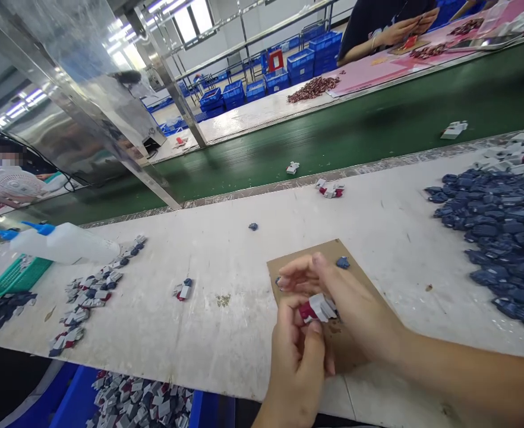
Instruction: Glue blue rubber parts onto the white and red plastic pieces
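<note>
Over a brown cardboard sheet (pixel 306 252), my left hand (pixel 295 362) pinches a small grey and maroon plastic part (pixel 319 309) between thumb and fingers. My right hand (pixel 355 303) is close around its far side, fingers stretched to the left and apart from the thumb. Whether the right palm touches the part is hidden. Near the right fingertips shows a tiny dark piece (pixel 278 283), partly covered. A dark blue plastic piece (pixel 343 262) lies on the cardboard behind my right hand.
A big heap of dark blue pieces (pixel 498 226) spreads at right, beside grey parts (pixel 518 154). Assembled parts (pixel 90 291) line the left, near white bottles (pixel 79 242) and a green basket (pixel 19 276). A blue bin (pixel 72 398) sits below. Behind runs a green conveyor (pixel 369 125); a co-worker's hands (pixel 400 30) work beyond.
</note>
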Motion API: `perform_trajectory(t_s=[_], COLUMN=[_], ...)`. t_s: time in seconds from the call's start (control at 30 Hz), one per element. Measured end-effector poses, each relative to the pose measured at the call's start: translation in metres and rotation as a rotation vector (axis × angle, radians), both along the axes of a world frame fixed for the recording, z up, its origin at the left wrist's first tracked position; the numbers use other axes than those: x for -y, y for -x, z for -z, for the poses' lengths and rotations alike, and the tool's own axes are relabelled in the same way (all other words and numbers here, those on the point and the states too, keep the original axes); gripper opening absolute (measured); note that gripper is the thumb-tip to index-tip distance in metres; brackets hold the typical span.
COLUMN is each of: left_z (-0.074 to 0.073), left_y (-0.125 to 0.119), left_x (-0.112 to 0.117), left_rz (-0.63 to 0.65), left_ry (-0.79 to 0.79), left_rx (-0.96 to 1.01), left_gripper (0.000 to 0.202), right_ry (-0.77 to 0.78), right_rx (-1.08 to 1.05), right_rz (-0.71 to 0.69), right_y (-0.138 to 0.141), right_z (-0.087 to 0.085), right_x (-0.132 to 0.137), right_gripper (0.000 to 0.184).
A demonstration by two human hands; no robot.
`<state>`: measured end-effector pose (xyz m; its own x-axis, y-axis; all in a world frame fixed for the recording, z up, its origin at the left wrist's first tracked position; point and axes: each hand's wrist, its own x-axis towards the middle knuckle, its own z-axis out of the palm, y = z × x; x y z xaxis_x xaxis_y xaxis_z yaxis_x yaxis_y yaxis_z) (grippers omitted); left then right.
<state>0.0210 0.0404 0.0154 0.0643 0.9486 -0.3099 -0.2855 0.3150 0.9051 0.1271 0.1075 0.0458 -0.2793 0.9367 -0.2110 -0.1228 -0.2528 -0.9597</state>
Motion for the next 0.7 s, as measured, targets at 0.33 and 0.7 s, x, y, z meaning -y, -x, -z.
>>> perform_trajectory(t_s=[0.33, 0.7], left_z=[-0.008, 0.015], left_y=[-0.012, -0.01], left_x=[-0.001, -0.017], left_rz=[-0.074, -0.238], left_ry=[-0.146, -0.835], left_rx=[-0.313, -0.553], left_gripper=[0.035, 0.034], right_ry=[0.07, 0.348], right_rx=[-0.165, -0.213], right_rz=[-0.021, -0.106], right_y=[-0.002, 0.011], right_z=[-0.005, -0.012], right_x=[0.005, 0.009], right_gripper=[0.06, 0.07])
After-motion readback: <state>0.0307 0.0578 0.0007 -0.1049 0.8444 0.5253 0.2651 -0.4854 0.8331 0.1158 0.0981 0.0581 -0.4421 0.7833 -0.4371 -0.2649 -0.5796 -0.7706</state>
